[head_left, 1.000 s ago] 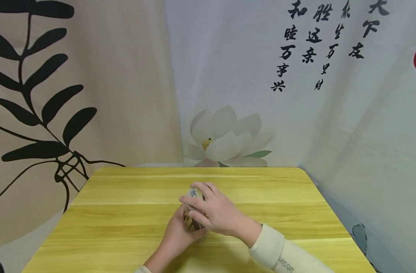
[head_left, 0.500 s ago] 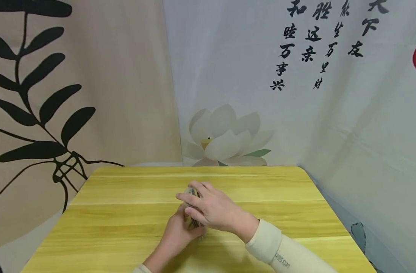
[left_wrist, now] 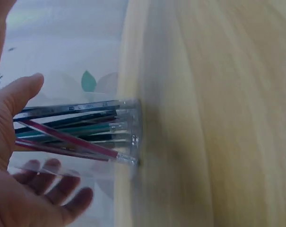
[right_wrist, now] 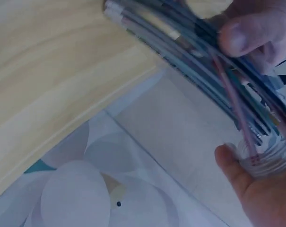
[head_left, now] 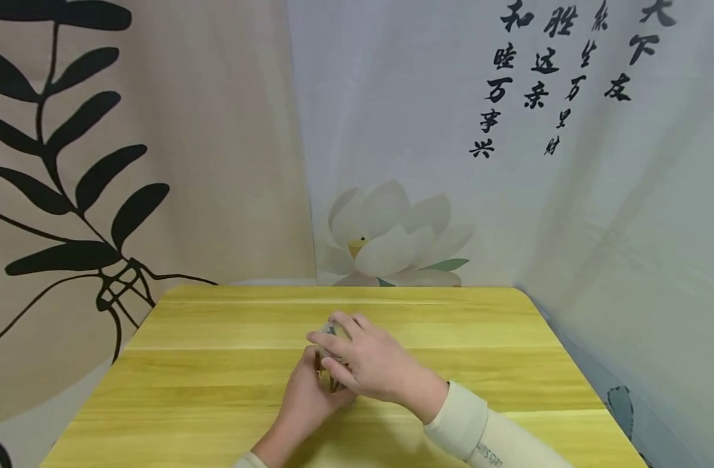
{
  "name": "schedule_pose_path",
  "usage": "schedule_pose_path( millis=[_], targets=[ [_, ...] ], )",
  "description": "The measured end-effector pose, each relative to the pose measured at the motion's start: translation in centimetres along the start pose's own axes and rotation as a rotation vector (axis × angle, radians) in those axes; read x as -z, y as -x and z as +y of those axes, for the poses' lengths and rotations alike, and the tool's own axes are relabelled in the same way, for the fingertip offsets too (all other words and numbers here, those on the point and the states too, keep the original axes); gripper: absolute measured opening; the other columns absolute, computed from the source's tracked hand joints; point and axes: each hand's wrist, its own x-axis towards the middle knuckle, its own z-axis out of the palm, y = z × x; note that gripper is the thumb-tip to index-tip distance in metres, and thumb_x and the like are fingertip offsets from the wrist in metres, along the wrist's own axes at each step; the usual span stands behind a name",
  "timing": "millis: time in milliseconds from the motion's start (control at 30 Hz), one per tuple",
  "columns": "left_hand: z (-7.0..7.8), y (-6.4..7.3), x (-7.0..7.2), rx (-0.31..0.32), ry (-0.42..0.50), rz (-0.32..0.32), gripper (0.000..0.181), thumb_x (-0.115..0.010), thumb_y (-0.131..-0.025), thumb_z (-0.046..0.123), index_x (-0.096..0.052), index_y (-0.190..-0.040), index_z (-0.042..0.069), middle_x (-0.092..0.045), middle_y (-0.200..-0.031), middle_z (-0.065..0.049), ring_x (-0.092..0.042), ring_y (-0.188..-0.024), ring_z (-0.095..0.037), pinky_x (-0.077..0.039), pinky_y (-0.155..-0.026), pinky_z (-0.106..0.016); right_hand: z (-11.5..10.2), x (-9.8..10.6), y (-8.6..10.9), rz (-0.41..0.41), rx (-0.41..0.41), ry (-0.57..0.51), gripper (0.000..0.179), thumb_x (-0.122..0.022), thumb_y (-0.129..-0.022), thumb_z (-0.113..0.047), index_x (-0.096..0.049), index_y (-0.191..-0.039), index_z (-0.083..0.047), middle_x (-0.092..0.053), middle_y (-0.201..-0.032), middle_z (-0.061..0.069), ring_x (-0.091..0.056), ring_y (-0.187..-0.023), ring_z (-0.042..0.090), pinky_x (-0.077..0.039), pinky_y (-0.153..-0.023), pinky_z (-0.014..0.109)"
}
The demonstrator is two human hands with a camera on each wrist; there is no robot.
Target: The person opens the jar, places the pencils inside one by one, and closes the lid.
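Note:
A clear jar (left_wrist: pixel 137 113) full of pencils (left_wrist: pixel 72 137) stands between the two hands over the middle of the table. My left hand (head_left: pixel 310 393) grips its lower part, thumb on one side and fingers on the other. At the top, my right hand (head_left: pixel 374 357) holds the jar's ridged round end (right_wrist: pixel 270 161), fingers bent over it. Through the clear wall, dark, teal and red pencils show, their metal-banded ends at the base. In the head view the fingers cover most of the jar.
The wooden table (head_left: pixel 216 338) spreads out around the hands. Behind it hangs a pale cloth (head_left: pixel 392 130) printed with a lotus and black writing. A cloth with dark leaves (head_left: pixel 93 175) hangs at the left.
The head view has shifted slightly. Both hands stay on the jar in nearly the same place, with only small finger movement.

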Motion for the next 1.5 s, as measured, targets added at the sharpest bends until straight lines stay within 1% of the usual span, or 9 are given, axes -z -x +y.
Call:
schedule_pose_path(
  millis=[167,267,400,600,833,1067,1333,1400,1500],
  targets=[
    [0.4,0.5,-0.5,-0.051,-0.028,0.051,0.074,-0.09,-0.087,0.032,-0.05,-0.146,0.013,-0.069,-0.129,-0.002,-0.068,-0.117,-0.023,-0.063,-0.094,-0.042,-0.2,0.1,0.3,0.017,-0.025,-0.081,0.042,-0.041,-0.116,-0.045,-0.054,-0.154,-0.032,-0.055,-0.151,0.007,-0.062,-0.12,0.025,-0.06,-0.098,0.039],
    [1.5,1.3,-0.4,-0.086,-0.103,0.169,0.072,-0.093,-0.082,0.028,-0.055,-0.141,0.011,-0.072,-0.123,-0.004,-0.071,-0.112,-0.026,-0.066,-0.088,-0.045,-0.3,0.3,1.0,0.143,0.045,-0.108,0.044,-0.038,-0.117,-0.045,-0.054,-0.155,-0.029,-0.056,-0.148,0.007,-0.063,-0.115,0.023,-0.06,-0.093,0.036],
    [3.0,1.8,0.1,-0.146,-0.161,0.167,0.064,-0.094,-0.08,0.025,-0.059,-0.132,0.011,-0.073,-0.107,-0.002,-0.071,-0.094,-0.02,-0.063,-0.074,-0.035,-0.4,0.6,1.5,0.285,0.078,-0.121,0.046,-0.035,-0.117,-0.046,-0.056,-0.153,-0.027,-0.059,-0.144,0.006,-0.064,-0.113,0.021,-0.061,-0.085,0.032],
    [3.0,1.4,0.3,-0.129,-0.279,0.237,0.066,-0.095,-0.076,0.018,-0.062,-0.132,0.007,-0.074,-0.122,-0.009,-0.074,-0.107,-0.031,-0.066,-0.084,-0.048,-0.3,0.3,1.4,0.255,0.093,-0.014,0.05,-0.031,-0.117,-0.049,-0.058,-0.152,-0.025,-0.06,-0.146,0.009,-0.065,-0.121,0.025,-0.061,-0.094,0.036],
    [1.7,1.3,-0.4,-0.028,-0.099,0.126,0.066,-0.095,-0.081,0.028,-0.059,-0.134,0.011,-0.074,-0.123,-0.005,-0.072,-0.115,-0.03,-0.066,-0.089,-0.049,0.1,-0.8,1.2,0.137,0.064,-0.066,0.051,-0.031,-0.117,-0.049,-0.053,-0.157,-0.029,-0.056,-0.153,0.01,-0.061,-0.132,0.027,-0.062,-0.097,0.039],
    [0.6,0.5,-0.1,-0.098,-0.035,0.071,0.058,-0.095,-0.082,0.024,-0.062,-0.129,0.016,-0.074,-0.122,0.0,-0.072,-0.118,-0.027,-0.066,-0.088,-0.034,1.0,-1.6,0.9,0.14,0.181,-0.021,0.05,-0.027,-0.118,-0.045,-0.056,-0.155,-0.026,-0.056,-0.152,0.014,-0.057,-0.137,0.027,-0.059,-0.104,0.036],
    [-0.4,-1.2,1.7,-0.053,0.25,-0.244,0.07,-0.092,-0.086,0.025,-0.057,-0.146,0.025,-0.067,-0.144,0.006,-0.055,-0.143,-0.027,-0.05,-0.119,-0.054,2.3,-2.0,0.5,0.177,0.276,0.031,0.053,-0.024,-0.117,-0.046,-0.056,-0.155,-0.027,-0.054,-0.151,0.016,-0.055,-0.14,0.027,-0.058,-0.108,0.037],
    [-0.2,-1.3,1.4,-0.042,0.234,-0.224,0.073,-0.091,-0.087,0.027,-0.054,-0.15,0.023,-0.065,-0.147,0.002,-0.054,-0.145,-0.031,-0.048,-0.119,-0.06,2.2,-2.0,0.4,0.183,0.236,0.047,0.052,-0.024,-0.117,-0.045,-0.057,-0.155,-0.027,-0.056,-0.149,0.016,-0.057,-0.137,0.027,-0.06,-0.104,0.037],
    [0.4,-0.9,0.3,-0.049,0.107,-0.099,0.076,-0.089,-0.09,0.034,-0.049,-0.152,0.014,-0.063,-0.149,-0.008,-0.058,-0.142,-0.037,-0.053,-0.113,-0.061,1.2,-1.9,0.1,0.188,0.099,0.108,0.049,-0.029,-0.118,-0.045,-0.058,-0.153,-0.028,-0.06,-0.142,0.016,-0.062,-0.129,0.028,-0.062,-0.098,0.039]
  ],
)
